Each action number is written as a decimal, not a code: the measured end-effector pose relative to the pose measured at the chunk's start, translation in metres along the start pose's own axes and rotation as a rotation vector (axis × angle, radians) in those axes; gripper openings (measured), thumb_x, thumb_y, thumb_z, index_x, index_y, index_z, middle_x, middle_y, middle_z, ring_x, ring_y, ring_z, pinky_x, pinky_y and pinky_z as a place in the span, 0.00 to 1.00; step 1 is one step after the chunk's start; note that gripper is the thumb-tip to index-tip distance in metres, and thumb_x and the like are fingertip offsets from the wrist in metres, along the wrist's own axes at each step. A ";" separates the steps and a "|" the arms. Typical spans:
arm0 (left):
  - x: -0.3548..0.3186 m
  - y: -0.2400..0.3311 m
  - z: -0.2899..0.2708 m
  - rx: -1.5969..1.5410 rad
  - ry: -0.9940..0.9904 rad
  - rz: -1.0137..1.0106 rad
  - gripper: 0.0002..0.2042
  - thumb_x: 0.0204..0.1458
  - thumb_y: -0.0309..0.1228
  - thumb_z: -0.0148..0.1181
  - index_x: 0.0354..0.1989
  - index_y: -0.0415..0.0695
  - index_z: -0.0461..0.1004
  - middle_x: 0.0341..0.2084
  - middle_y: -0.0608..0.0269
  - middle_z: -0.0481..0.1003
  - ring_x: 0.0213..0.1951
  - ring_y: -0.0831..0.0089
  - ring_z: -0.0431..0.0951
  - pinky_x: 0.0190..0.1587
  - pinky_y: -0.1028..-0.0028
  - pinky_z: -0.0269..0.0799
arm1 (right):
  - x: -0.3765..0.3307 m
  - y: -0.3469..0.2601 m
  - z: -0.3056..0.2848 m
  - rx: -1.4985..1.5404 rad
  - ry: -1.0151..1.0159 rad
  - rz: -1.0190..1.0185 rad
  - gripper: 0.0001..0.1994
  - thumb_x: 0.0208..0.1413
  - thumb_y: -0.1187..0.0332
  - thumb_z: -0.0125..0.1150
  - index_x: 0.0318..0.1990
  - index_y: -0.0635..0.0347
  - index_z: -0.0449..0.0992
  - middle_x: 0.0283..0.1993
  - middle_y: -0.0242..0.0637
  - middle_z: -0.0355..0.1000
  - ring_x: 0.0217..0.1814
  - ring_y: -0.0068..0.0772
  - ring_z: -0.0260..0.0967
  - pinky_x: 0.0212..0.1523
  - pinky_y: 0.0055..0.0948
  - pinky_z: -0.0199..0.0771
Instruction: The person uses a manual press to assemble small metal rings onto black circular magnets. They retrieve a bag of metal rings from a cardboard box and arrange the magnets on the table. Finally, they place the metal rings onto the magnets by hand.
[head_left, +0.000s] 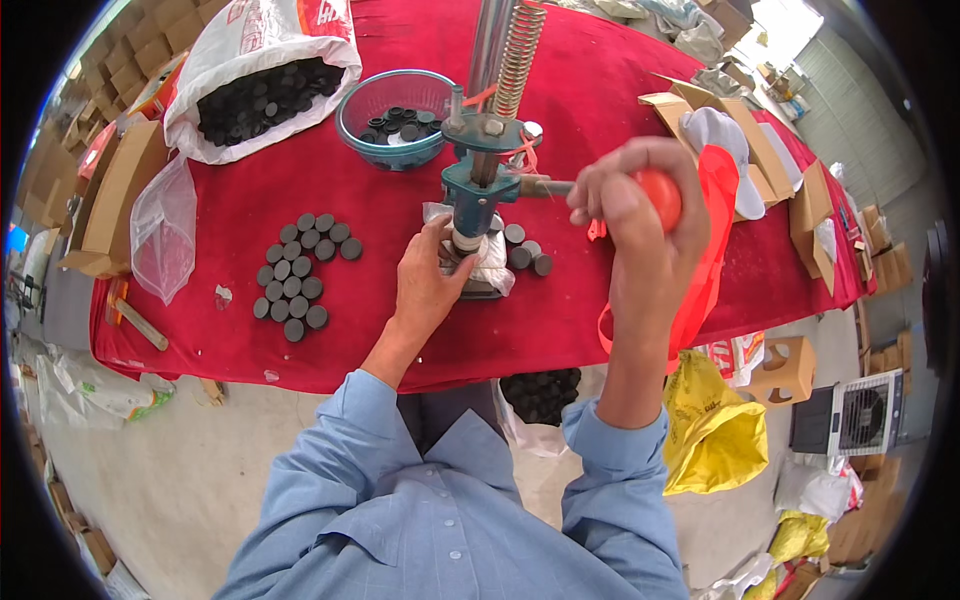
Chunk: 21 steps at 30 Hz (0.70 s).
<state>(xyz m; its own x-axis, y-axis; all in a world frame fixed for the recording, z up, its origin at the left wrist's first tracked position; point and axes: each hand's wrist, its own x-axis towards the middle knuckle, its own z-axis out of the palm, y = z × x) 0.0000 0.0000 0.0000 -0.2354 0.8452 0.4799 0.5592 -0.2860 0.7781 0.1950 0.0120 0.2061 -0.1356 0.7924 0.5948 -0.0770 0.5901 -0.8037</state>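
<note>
A hand lever press [483,190] with a steel column and coil spring stands at the middle of the red-covered table. My left hand [424,285] is closed at the foot of its ram, thumb and fingers on either side; whatever they pinch is hidden. Under the ram lies a pale crumpled wrapping [492,268] over the base. My right hand [640,220] is wrapped round the red ball knob [660,197] on the lever rod [548,187]. Several black round caps [292,268] lie left of the press, and a few more caps [528,250] sit close on its right.
Behind the press are a teal bowl [392,155] and a white sack [345,52], both holding black caps. A hammer [140,322] lies at the left table edge. Red-orange fabric [715,230], a grey cap [715,135] and open cartons [765,150] occupy the right side.
</note>
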 end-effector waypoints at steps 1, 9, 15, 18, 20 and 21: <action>0.000 0.001 -0.001 -0.011 0.002 -0.017 0.35 0.47 0.31 0.80 0.63 0.40 0.69 0.44 0.55 0.80 0.37 0.63 0.79 0.42 0.62 0.77 | -0.012 0.008 -0.003 0.014 0.011 -0.059 0.13 0.57 0.68 0.65 0.46 0.61 0.71 0.37 0.42 0.73 0.41 0.37 0.74 0.44 0.39 0.78; -0.017 0.001 -0.022 0.191 0.093 0.063 0.23 0.50 0.27 0.76 0.55 0.40 0.76 0.46 0.55 0.81 0.42 0.63 0.79 0.45 0.65 0.77 | -0.121 0.057 -0.008 -0.030 -0.104 -0.381 0.13 0.52 0.73 0.66 0.42 0.59 0.69 0.38 0.46 0.75 0.51 0.54 0.74 0.54 0.52 0.76; -0.062 -0.005 -0.126 0.701 0.043 0.085 0.15 0.52 0.26 0.71 0.48 0.40 0.79 0.49 0.55 0.78 0.52 0.53 0.75 0.53 0.58 0.73 | -0.127 0.062 -0.003 -0.034 -0.041 -0.319 0.14 0.48 0.74 0.65 0.42 0.58 0.69 0.39 0.48 0.76 0.54 0.55 0.74 0.59 0.52 0.73; -0.089 -0.011 -0.155 0.755 -0.007 -0.021 0.16 0.52 0.24 0.70 0.51 0.39 0.79 0.51 0.55 0.77 0.54 0.52 0.73 0.53 0.58 0.73 | -0.117 0.055 -0.004 -0.019 -0.060 -0.330 0.14 0.48 0.75 0.64 0.42 0.59 0.69 0.38 0.47 0.76 0.52 0.53 0.74 0.57 0.51 0.75; -0.100 -0.016 -0.162 0.644 -0.036 -0.066 0.18 0.52 0.23 0.69 0.53 0.39 0.78 0.50 0.52 0.77 0.53 0.52 0.74 0.55 0.58 0.72 | -0.108 0.052 -0.004 0.003 -0.070 -0.342 0.13 0.48 0.76 0.63 0.42 0.59 0.69 0.37 0.46 0.75 0.49 0.50 0.74 0.55 0.49 0.76; -0.102 -0.018 -0.164 0.588 -0.051 -0.087 0.19 0.52 0.23 0.69 0.54 0.38 0.78 0.50 0.51 0.77 0.53 0.52 0.74 0.56 0.59 0.72 | -0.103 0.048 -0.003 0.024 -0.066 -0.339 0.13 0.48 0.76 0.63 0.42 0.60 0.69 0.36 0.46 0.75 0.47 0.49 0.73 0.54 0.49 0.77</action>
<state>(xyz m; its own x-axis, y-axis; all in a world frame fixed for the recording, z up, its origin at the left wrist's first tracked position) -0.1159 -0.1554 0.0035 -0.2695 0.8792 0.3929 0.8896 0.0710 0.4513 0.2077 -0.0405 0.1062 -0.1624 0.5398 0.8260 -0.1516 0.8135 -0.5615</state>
